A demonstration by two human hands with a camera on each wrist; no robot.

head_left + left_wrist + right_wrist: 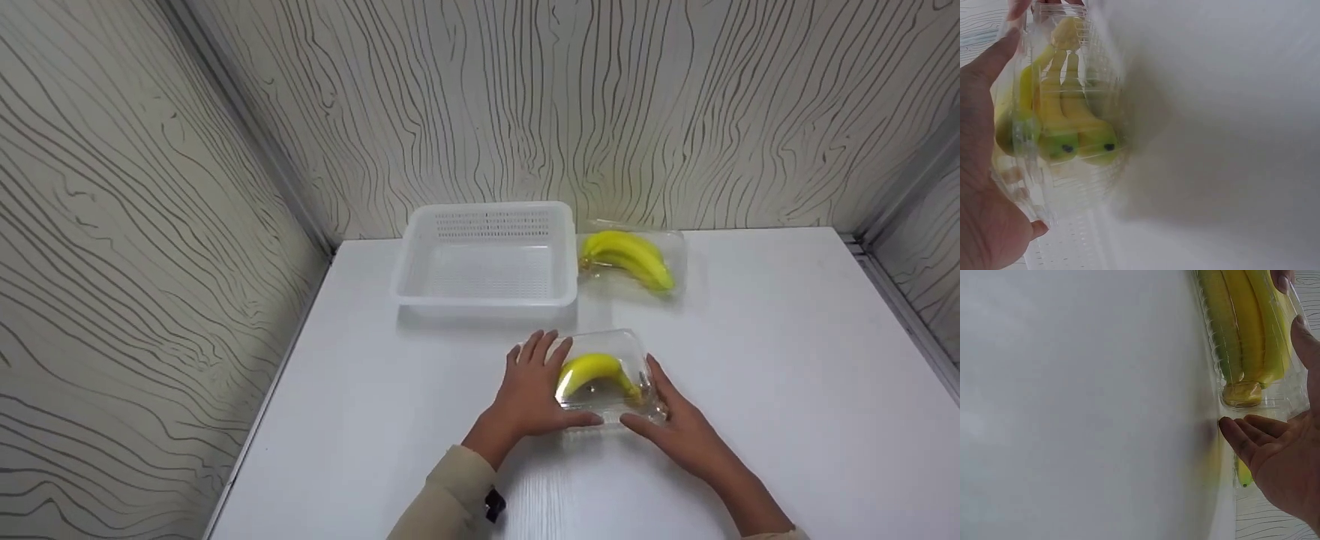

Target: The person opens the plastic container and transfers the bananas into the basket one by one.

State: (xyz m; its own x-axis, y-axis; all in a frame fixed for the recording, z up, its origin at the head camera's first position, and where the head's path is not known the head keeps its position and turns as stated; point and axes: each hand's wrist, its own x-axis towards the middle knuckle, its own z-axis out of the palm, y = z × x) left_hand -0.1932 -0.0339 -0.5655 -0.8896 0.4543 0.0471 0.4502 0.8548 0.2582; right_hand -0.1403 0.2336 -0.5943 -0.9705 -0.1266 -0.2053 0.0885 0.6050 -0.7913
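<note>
A clear plastic clamshell box (pixel 604 379) holding a bunch of yellow bananas (pixel 596 370) is sitting on the white desk (pixel 787 390), toward the near middle of it, and both hands are closing in on it from either side. The left hand (pixel 534 394) is lying against the box's left wall with its fingers straight and spread, the palm pressing flat on the plastic and the thumb reaching along the near edge; the left wrist view is showing the same palm (pixel 979 169) flat on the clear shell (pixel 1067 169), with the green-tipped banana ends (pixel 1075 143) just behind the plastic. The right hand (pixel 679 424) is touching the box's right near corner, its fingers straight and lying along the wall; the right wrist view is showing those fingers (pixel 1241 436) laid out beside the stem end of the bunch (pixel 1241 391), with the thumb resting on the shell.

Beyond the box, at the far edge of the desk, a white perforated plastic basket (pixel 486 255) is standing against the wall. Just to its right, a second clear pack of bananas (pixel 628 256) is lying almost touching the basket. Wood-grain patterned wall panels (pixel 600 97) are enclosing the desk on three sides. A beige sleeve (pixel 442 499) is covering the left forearm.
</note>
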